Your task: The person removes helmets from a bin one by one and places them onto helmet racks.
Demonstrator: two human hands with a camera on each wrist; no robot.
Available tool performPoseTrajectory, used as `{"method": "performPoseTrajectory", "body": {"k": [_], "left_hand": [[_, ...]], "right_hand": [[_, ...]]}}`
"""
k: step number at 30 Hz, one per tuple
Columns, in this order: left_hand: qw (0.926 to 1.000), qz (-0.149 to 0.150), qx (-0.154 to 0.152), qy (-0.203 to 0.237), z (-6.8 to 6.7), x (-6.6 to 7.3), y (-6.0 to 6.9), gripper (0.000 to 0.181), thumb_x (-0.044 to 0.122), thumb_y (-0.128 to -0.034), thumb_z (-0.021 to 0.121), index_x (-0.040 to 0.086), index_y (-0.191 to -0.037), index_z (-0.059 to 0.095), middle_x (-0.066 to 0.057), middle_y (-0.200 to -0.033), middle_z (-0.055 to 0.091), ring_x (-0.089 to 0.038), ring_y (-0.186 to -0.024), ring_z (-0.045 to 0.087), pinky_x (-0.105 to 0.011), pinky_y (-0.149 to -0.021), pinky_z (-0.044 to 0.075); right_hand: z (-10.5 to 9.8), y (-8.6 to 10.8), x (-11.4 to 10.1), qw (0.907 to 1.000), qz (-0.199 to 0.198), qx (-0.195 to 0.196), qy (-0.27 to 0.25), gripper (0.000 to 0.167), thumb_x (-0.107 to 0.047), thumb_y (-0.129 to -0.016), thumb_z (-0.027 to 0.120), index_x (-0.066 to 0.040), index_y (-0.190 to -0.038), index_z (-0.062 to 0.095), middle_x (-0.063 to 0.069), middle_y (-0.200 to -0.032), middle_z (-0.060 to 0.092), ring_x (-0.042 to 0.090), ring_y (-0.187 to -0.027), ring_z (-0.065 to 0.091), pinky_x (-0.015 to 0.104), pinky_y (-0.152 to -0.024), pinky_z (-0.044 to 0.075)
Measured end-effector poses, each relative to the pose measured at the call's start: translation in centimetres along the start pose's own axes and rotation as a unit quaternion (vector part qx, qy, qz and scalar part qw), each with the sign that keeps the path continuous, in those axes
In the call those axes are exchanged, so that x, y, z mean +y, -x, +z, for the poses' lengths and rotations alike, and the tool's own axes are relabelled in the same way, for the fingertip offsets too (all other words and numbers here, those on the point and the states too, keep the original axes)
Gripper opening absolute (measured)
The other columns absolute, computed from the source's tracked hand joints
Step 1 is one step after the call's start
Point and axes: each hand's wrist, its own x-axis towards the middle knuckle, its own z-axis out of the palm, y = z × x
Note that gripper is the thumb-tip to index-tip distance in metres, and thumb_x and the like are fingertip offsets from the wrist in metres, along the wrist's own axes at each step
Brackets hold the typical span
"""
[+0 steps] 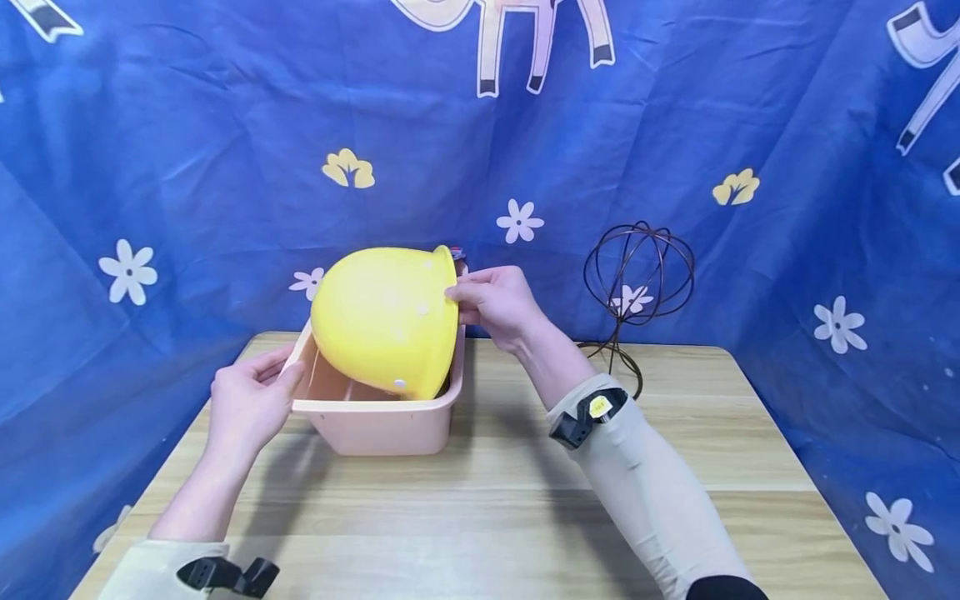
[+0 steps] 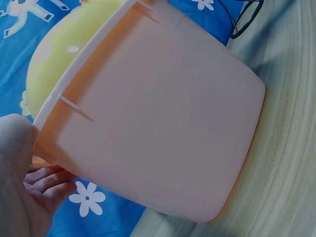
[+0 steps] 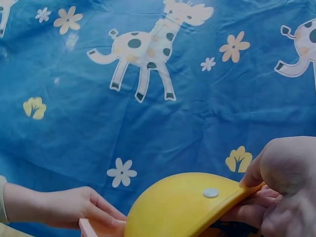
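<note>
While my right hand [image 1: 497, 304] pinches the brim of the yellow dome-shaped plastic helmet [image 1: 378, 321], tilted partly inside the pale-pink rectangular plastic bin [image 1: 382, 431], my left hand [image 1: 249, 398] grips the bin's rim; the small yellow sticker [image 1: 600, 407] at my right wrist is unreadable. The left-wrist view shows the bin's plain side, without legible writing; bracing that rim firmly should stop it shifting. On the right-wrist view, thumb above and fingers under the brim should control the helmet's tilt well.
</note>
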Motion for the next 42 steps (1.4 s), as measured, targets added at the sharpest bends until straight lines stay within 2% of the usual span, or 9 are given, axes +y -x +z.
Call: {"method": "performPoseTrajectory", "body": {"k": [3,8,14,19,23,27,30,37,42], "left_hand": [[1.0,-0.003,-0.002,-0.002,-0.1,0.1,0.0,0.046,0.029,-0.1032,0.07,0.002,-0.14,0.068,-0.021,-0.125,0.072,-0.024,-0.113,0.07,-0.009,-0.075,0.053],[1.0,-0.003,-0.004,-0.006,-0.1,0.1,0.0,0.046,0.029,-0.1034,0.07,0.002,-0.141,0.068,-0.021,-0.126,0.072,-0.026,-0.113,0.07,-0.009,-0.075,0.053],[1.0,-0.003,-0.006,-0.005,-0.1,0.3,0.1,0.046,0.03,-0.1034,0.07,0.002,-0.14,0.068,-0.021,-0.126,0.072,-0.022,-0.112,0.071,-0.009,-0.074,0.053],[0.9999,-0.004,-0.003,-0.01,-0.2,0.3,0.2,0.046,0.029,-0.1032,0.07,0.002,-0.14,0.068,-0.021,-0.125,0.072,-0.019,-0.111,0.071,-0.008,-0.074,0.052],[0.9999,0.002,0.001,-0.013,-0.2,0.3,0.2,0.046,0.029,-0.1028,0.071,0.002,-0.14,0.069,-0.021,-0.125,0.072,-0.011,-0.106,0.071,-0.007,-0.074,0.052],[1.0,0.005,0.003,-0.008,-0.2,0.3,0.1,0.046,0.028,-0.1024,0.071,0.001,-0.139,0.068,-0.022,-0.124,0.072,0.002,-0.099,0.069,-0.007,-0.074,0.052],[1.0,0.006,0.004,-0.004,-0.2,0.2,0.1,0.046,0.027,-0.1023,0.071,0.0,-0.139,0.068,-0.022,-0.124,0.072,0.006,-0.095,0.067,-0.007,-0.073,0.052],[1.0,0.002,0.004,-0.004,-0.3,0.3,0.0,0.046,0.027,-0.1023,0.071,0.0,-0.139,0.068,-0.022,-0.124,0.072,0.003,-0.099,0.068,-0.007,-0.074,0.051],[1.0,0.004,0.002,0.0,-0.1,0.3,0.1,0.046,0.026,-0.1021,0.071,0.0,-0.139,0.068,-0.023,-0.124,0.071,0.0,-0.1,0.069,-0.007,-0.075,0.052]], "right_hand": [[-0.1,0.1,-0.3,0.9997,-0.006,0.01,-0.022,0.018,0.015,-0.091,0.07,0.017,-0.109,0.075,0.017,-0.088,0.076,0.021,-0.075,0.077,0.038,-0.075,0.065],[-0.4,0.3,-0.6,0.9988,-0.008,0.021,-0.044,0.019,0.016,-0.092,0.069,0.018,-0.111,0.073,0.02,-0.091,0.077,0.021,-0.076,0.077,0.036,-0.074,0.065],[-0.7,0.5,-1.0,0.9968,-0.022,0.044,-0.064,0.019,0.015,-0.093,0.068,0.018,-0.111,0.074,0.023,-0.095,0.077,0.021,-0.076,0.078,0.033,-0.07,0.065],[-1.0,0.8,-1.5,0.9934,-0.04,0.052,-0.094,0.022,0.017,-0.092,0.066,0.021,-0.113,0.071,0.019,-0.089,0.077,0.02,-0.074,0.077,0.03,-0.066,0.064],[-1.3,1.1,-1.7,0.9898,-0.053,0.058,-0.119,0.024,0.019,-0.092,0.065,0.023,-0.115,0.069,0.017,-0.085,0.076,0.019,-0.073,0.076,0.028,-0.065,0.064],[-1.6,1.2,-2.0,0.9877,-0.059,0.062,-0.131,0.024,0.018,-0.093,0.065,0.022,-0.117,0.069,0.02,-0.092,0.077,0.021,-0.078,0.077,0.031,-0.07,0.064],[-1.8,1.3,-2.2,0.9866,-0.06,0.067,-0.136,0.024,0.017,-0.094,0.066,0.02,-0.117,0.07,0.024,-0.099,0.076,0.023,-0.081,0.078,0.033,-0.073,0.064],[-2.2,1.8,-2.8,0.9803,-0.07,0.08,-0.167,0.026,0.016,-0.096,0.064,0.021,-0.122,0.067,0.022,-0.099,0.075,0.022,-0.084,0.077,0.034,-0.079,0.064],[-2.6,2.2,-3.3,0.9718,-0.086,0.082,-0.204,0.03,0.016,-0.098,0.06,0.021,-0.128,0.064,0.03,-0.119,0.071,0.028,-0.101,0.076,0.039,-0.088,0.061]]}}
